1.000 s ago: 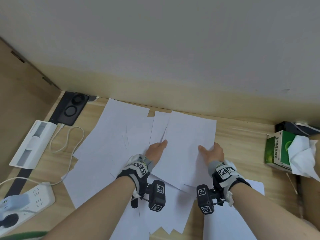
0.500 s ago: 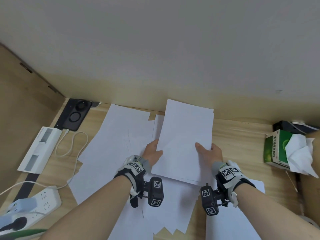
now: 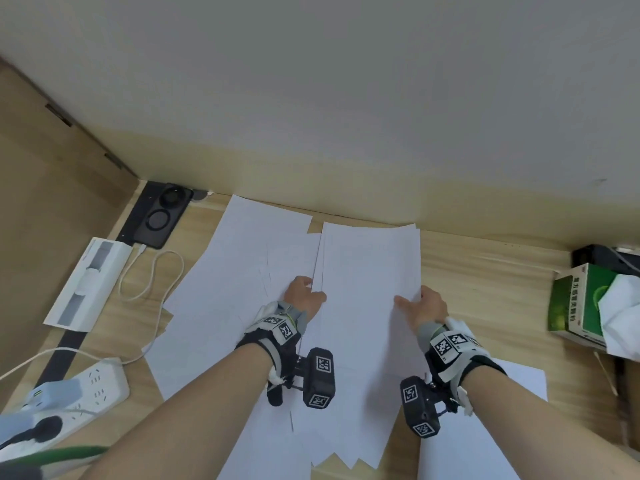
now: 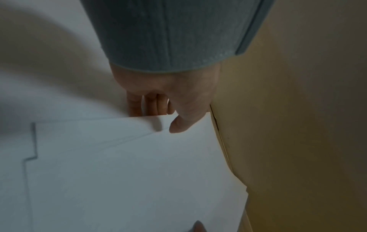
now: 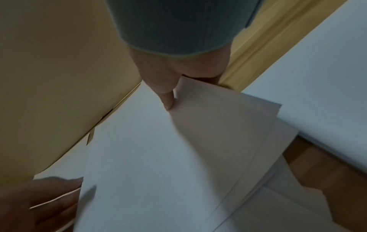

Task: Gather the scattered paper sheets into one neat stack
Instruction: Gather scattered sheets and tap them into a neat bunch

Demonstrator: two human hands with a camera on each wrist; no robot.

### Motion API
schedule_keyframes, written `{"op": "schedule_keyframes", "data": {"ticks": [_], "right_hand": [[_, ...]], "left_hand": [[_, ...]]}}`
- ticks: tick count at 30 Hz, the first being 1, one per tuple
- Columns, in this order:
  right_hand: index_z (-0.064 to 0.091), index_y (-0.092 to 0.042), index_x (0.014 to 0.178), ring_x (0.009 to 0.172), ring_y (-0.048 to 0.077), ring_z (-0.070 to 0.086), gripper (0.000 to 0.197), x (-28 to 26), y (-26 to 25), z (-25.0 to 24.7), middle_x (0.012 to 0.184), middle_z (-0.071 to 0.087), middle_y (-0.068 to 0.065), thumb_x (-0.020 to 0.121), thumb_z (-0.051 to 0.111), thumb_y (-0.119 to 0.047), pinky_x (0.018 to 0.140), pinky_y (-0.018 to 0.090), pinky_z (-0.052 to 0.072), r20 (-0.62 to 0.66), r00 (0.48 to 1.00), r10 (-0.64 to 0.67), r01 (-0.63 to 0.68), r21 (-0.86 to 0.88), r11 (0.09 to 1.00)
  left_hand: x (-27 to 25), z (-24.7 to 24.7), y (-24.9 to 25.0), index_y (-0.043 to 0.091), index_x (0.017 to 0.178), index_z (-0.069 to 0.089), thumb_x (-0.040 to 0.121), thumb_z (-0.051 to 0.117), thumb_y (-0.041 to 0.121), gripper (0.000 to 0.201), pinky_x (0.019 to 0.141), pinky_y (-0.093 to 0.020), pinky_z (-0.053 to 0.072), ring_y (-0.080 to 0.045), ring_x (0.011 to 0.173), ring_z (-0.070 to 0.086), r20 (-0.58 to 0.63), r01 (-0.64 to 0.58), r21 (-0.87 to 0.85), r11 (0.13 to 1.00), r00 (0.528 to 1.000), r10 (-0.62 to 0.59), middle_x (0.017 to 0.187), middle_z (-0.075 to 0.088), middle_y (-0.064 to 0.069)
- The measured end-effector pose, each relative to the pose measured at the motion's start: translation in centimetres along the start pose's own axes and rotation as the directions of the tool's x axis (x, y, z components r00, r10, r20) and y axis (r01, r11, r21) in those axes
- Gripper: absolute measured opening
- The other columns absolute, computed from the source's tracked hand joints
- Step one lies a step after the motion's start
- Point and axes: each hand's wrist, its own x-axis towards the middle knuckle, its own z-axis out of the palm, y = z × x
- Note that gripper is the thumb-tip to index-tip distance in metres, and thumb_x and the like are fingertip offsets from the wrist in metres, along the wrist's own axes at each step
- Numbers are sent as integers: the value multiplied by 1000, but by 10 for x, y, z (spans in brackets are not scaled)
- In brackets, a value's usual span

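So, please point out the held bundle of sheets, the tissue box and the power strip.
held bundle of sheets (image 3: 367, 289), head view, middle of top sheet.
tissue box (image 3: 575, 299), head view, green side.
power strip (image 3: 93, 386), head view, white top face.

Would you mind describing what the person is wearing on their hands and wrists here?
Both forearms are bare. The left hand and right hand each emerge from a ribbed grey cuff. Each wrist carries a black-and-white strap with square black-and-white coded markers, plus a black boxy camera unit on the inner side bearing the same markers.

Pale wall (image 3: 346, 81), wooden desk (image 3: 485, 292)
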Motion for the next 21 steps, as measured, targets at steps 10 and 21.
{"op": "schedule_keyframes", "data": {"ticks": [10, 21], "right_hand": [[45, -13, 65, 62, 26, 51, 39, -1, -8, 3, 68, 55, 4, 79, 70, -40, 54, 30, 35, 25, 999, 23, -21, -64, 998], [53, -17, 111, 75, 3, 60, 37, -44, -30, -28, 92, 63, -8, 82, 75, -26, 51, 16, 47, 168, 980, -105, 7, 503, 864]], "left_hand": [[2, 12, -6, 8, 94, 63, 81, 51, -8, 24, 70, -32, 47, -23, 82, 57, 112, -51, -151, 987, 991, 68, 89, 61, -11], [-36, -27, 6, 20, 96, 63, 81, 47, -9, 36, 84, -41, 53, -27, 91, 62, 101, -209, -219, 953, 967, 235, 103, 66, -11]]}}
